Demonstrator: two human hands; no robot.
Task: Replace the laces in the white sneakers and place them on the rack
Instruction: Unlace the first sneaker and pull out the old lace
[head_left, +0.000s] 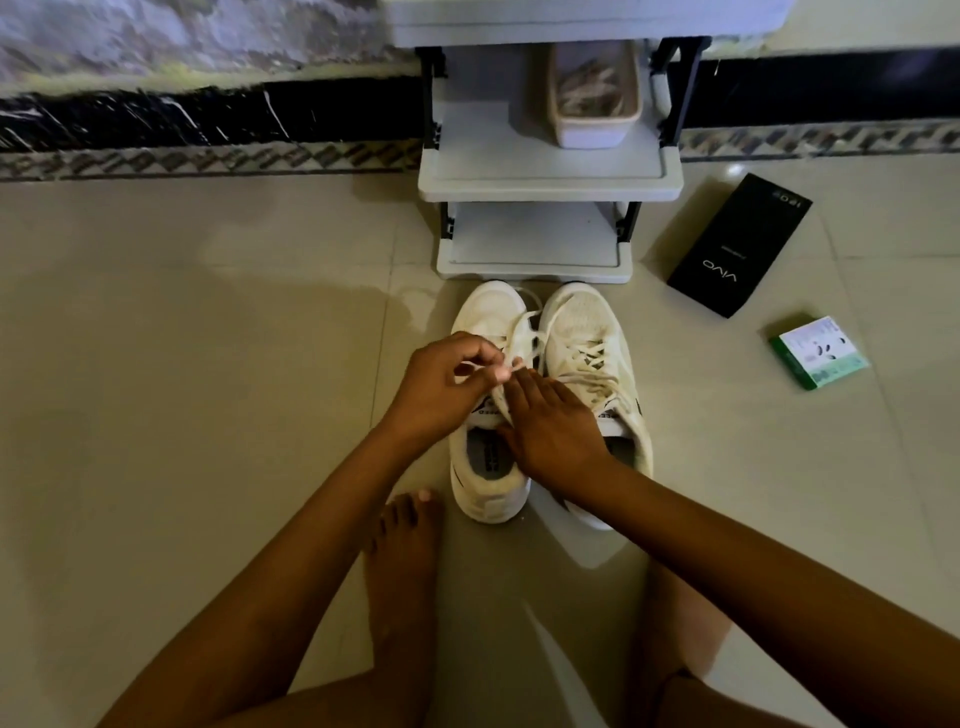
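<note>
A bare foot (402, 561) rests on the glossy beige tiled floor (182, 389) at seven o'clock of the pair. The right hand (550, 426) lies flat, fingers straight, across both white mesh sneakers (587, 332). The left hand's (441, 384) grip pinches a flat white lace (519, 338) over the left shoe. At twelve o'clock stands the grey plastic tiered rack (545, 176); at two, a black rectangular box (737, 247).
</note>
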